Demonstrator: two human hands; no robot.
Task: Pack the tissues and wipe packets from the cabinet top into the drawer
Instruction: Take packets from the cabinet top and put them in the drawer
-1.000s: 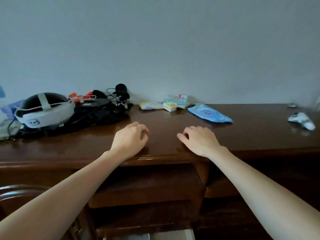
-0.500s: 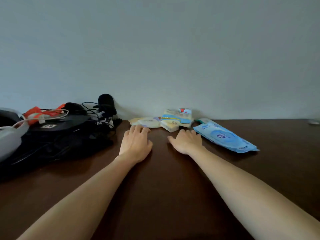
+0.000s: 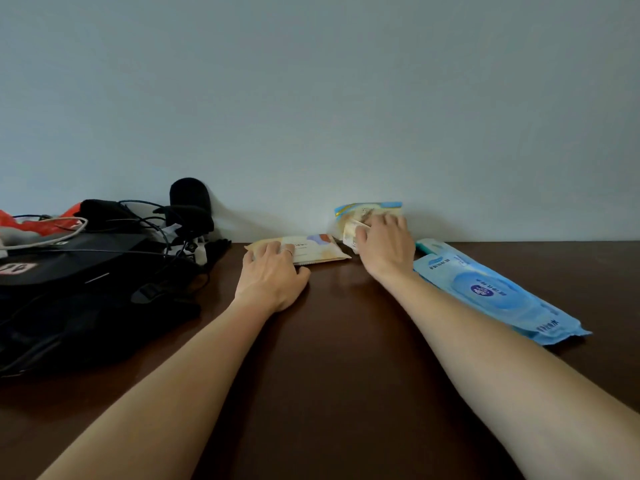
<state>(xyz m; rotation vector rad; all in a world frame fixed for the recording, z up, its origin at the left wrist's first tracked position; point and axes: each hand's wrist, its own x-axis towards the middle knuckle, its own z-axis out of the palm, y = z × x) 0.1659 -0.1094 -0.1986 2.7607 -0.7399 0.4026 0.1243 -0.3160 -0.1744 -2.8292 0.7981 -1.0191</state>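
Note:
A flat cream wipe packet (image 3: pixel 311 249) lies near the wall on the dark wooden cabinet top (image 3: pixel 339 358). My left hand (image 3: pixel 272 275) rests on its left end, fingers over it and thumb at its near edge. My right hand (image 3: pixel 384 245) grips a small stack of yellow and blue tissue packs (image 3: pixel 367 211) by the wall, tilted up. A long blue wipe packet (image 3: pixel 498 292) lies flat to the right of my right forearm, untouched. The drawer is out of view.
A black bag (image 3: pixel 79 282) with cables, a black microphone (image 3: pixel 190 199) and something red (image 3: pixel 38 223) fills the left of the cabinet top. The pale wall stands right behind the packets.
The view has moved closer over the cabinet top. Both hands slid forward from the front edge to the wall, the left onto the cream packet, the right closing on the tissue packs and tipping them up.

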